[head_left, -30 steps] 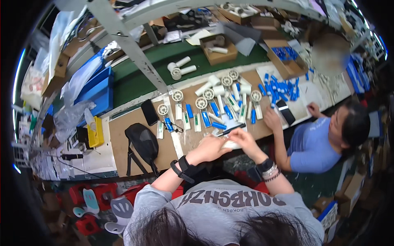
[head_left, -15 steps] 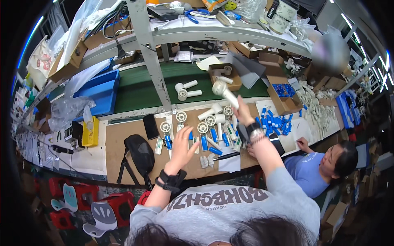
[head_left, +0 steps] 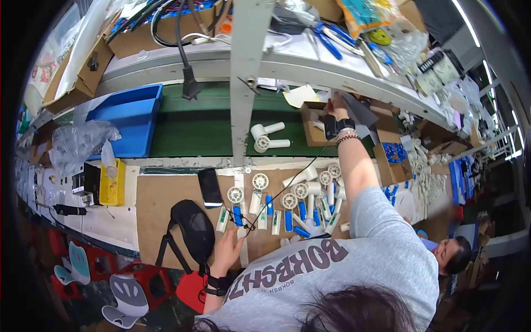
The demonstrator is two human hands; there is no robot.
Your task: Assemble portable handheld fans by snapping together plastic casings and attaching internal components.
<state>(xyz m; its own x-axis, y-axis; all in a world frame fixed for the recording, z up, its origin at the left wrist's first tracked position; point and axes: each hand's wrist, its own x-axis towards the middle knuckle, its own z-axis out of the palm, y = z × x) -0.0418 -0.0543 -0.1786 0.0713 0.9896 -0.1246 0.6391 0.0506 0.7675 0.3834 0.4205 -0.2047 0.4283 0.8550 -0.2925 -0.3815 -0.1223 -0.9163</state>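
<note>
My right hand reaches far forward over the small cardboard box, past its far side. Its fingers are partly hidden, and I cannot tell whether they hold anything. A white tubular part shows inside that box. My left hand rests low at the near edge of the brown cardboard sheet, fingers apart and nothing visible in them. Just beyond it lie several white fan parts with round heads and blue battery cells. A thin black cable runs from near my right wrist down toward my left hand.
A black bag and a phone lie left of the parts. Two white fan bodies sit on the green belt. A metal post rises in front. A blue bin is at left; a co-worker sits right.
My right hand has gone forward to the small box; the white handheld fan it held no longer shows in it. My left hand has drawn back toward me. The view has shifted.
</note>
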